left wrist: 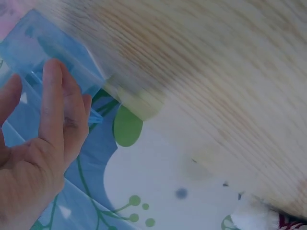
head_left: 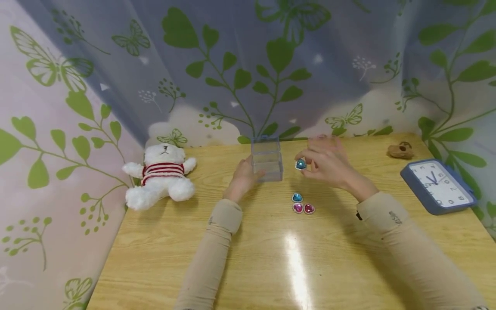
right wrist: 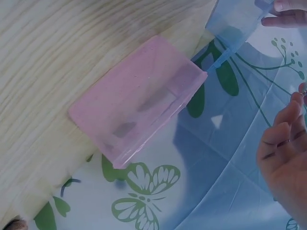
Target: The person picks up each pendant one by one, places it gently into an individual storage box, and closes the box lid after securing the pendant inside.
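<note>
Right hand point(head_left: 327, 165): I have thumb and fingertips pinching a blue gem point(head_left: 300, 164) with a pale beaded rim, held just right of the clear bluish box point(head_left: 269, 172). Left hand point(head_left: 244, 175): I read it as gripping that box at its left wall, thumb on the near side; far fingertips partly hidden in head view.

Loose gems on the wood table point(head_left: 248, 267), near side of the box and a bit right: second blue gem point(head_left: 296, 197) farthest, pink gem point(head_left: 297, 208) nearer, dark pink gem point(head_left: 309, 209) right of the pink one.

Pink translucent box point(right wrist: 136, 98) sits right of the bluish box, mostly behind the right hand from the head; right wrist shows it whole.

Outer stuff: white teddy point(head_left: 164, 172) in striped top far left, blue-framed clock point(head_left: 438, 185) at right, brown object point(head_left: 400, 150) just beyond it, leaf-print cloth point(head_left: 240, 51) behind.
</note>
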Demonstrator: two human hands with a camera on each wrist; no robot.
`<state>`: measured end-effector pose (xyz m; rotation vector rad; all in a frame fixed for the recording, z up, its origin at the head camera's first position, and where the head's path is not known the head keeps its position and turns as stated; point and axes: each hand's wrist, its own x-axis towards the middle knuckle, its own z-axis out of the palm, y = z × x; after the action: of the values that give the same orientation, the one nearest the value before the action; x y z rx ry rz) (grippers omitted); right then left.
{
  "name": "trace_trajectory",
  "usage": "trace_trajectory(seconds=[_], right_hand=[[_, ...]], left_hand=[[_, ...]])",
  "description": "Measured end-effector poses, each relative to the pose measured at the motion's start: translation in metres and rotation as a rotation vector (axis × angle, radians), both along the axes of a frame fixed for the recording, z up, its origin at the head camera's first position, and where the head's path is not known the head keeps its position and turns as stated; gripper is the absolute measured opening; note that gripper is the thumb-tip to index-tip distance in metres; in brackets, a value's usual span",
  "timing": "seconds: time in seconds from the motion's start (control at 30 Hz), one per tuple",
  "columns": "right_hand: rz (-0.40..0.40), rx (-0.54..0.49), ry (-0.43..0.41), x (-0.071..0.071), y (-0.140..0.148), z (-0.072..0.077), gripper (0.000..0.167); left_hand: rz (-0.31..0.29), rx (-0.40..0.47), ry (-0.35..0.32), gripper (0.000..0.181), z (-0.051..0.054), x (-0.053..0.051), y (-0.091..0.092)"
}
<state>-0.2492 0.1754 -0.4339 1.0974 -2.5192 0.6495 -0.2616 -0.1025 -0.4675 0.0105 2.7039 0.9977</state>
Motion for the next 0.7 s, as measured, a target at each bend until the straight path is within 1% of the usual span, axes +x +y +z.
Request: trace_trajectory(seconds=[0.07, 0.13, 0.2, 0.33, 0.5, 0.6, 0.7], right_hand=[[-0.012, -0.001, 0.005, -0.001, -0.002, 0.001, 0.027], [-0.027, 0.002, -0.016, -0.002, -0.003, 0.003, 0.027], [-0.033, 0.005, -0.055, -0.003, -0.006, 0.005, 0.027], [-0.021, 0.008, -0.148, -0.008, -0.015, 0.007, 0.029], [-0.029, -0.003, -0.224, -0.012, -0.027, 0.007, 0.034], [-0.042, -0.013, -0.278, -0.014, -0.035, 0.006, 0.036], [-0.073, -0.013, -0.325, -0.017, -0.045, 0.005, 0.035]], left_hand=[[-0.013, 0.001, 0.008, 0.081, 0.000, -0.001, 0.001], [-0.019, 0.004, 0.012, 0.081, 0.000, -0.002, 0.002], [-0.014, 0.009, 0.013, 0.081, -0.001, -0.002, 0.002], [0.011, 0.022, 0.015, 0.081, -0.001, -0.002, 0.002], [0.035, 0.056, 0.019, 0.081, -0.001, 0.000, 0.001], [0.044, 0.081, 0.018, 0.081, -0.001, 0.000, -0.001], [0.050, 0.104, 0.012, 0.082, -0.002, 0.001, -0.003]])
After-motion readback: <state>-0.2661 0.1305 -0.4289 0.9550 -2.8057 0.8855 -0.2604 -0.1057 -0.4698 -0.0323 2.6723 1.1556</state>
